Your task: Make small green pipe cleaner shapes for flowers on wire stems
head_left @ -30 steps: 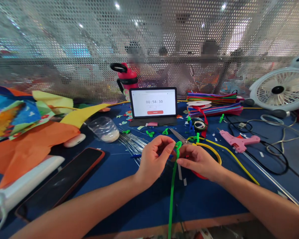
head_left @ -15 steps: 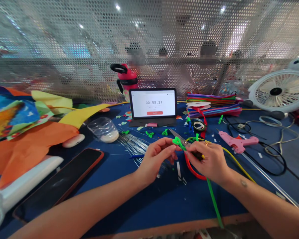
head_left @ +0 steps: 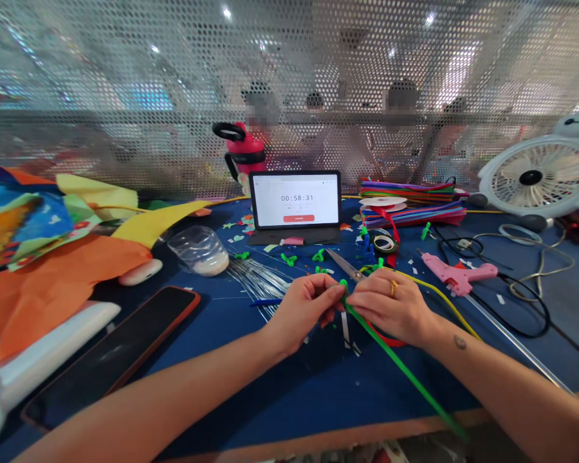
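Between thumb and fingers, my left hand (head_left: 302, 312) pinches the looped end of a green pipe cleaner (head_left: 405, 370). My right hand (head_left: 390, 305) grips the same pipe cleaner just beside the loop, its fingers together. The long tail runs down to the right, past the table's front edge. Scissors (head_left: 346, 265) lie behind my hands, blades pointing up-left, with red handles partly hidden under my right hand. Small twisted green pieces (head_left: 289, 260) rest on the blue table (head_left: 294, 399) beyond my hands.
A tablet (head_left: 296, 200) stands at the back, near a pink bottle (head_left: 247, 157). Clear wires (head_left: 258, 283), a plastic cup (head_left: 200, 251) and a phone (head_left: 113, 354) lie left. A pink glue gun (head_left: 458, 273), cables and a fan (head_left: 535, 173) occupy the right.
Both hands have shifted slightly; the right hand has turned, its fingers now closer to the left. The green loop is mostly covered, and the tail has swung out to the right.
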`<state>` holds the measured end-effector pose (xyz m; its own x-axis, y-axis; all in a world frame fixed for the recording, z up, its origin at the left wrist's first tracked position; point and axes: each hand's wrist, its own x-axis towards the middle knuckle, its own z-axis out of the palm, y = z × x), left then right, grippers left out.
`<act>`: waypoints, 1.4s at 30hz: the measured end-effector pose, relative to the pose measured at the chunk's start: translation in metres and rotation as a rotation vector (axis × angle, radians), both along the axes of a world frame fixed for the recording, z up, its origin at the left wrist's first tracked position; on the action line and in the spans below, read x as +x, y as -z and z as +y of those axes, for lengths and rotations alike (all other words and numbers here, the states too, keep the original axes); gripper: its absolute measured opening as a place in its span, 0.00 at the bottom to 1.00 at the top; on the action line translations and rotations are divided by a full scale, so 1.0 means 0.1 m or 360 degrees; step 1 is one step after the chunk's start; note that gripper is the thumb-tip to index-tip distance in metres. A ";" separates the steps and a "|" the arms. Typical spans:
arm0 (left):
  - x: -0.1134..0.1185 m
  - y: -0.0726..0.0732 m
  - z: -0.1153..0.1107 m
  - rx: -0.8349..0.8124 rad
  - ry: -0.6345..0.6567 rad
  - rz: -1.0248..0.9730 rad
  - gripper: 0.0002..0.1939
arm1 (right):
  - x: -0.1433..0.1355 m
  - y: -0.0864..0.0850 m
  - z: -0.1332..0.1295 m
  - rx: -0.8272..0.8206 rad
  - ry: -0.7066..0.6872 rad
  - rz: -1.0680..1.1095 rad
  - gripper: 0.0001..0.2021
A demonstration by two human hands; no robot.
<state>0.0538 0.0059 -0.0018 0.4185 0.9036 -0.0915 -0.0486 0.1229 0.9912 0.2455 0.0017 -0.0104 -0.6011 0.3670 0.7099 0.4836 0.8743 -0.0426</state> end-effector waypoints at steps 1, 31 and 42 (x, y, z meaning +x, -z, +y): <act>0.01 0.00 -0.01 0.0017 0.0002 0.0020 0.15 | 0.00 0.01 0.00 0.0044 -0.0030 -0.0022 0.08; 0.02 0.03 -0.04 0.0043 0.0002 -0.0068 0.12 | -0.11 0.08 -0.03 -0.0324 0.0206 0.0457 0.03; 0.06 -0.01 -0.12 -0.0118 -0.0056 -0.0215 0.13 | -0.16 0.10 -0.08 -0.0336 0.0235 0.0518 0.03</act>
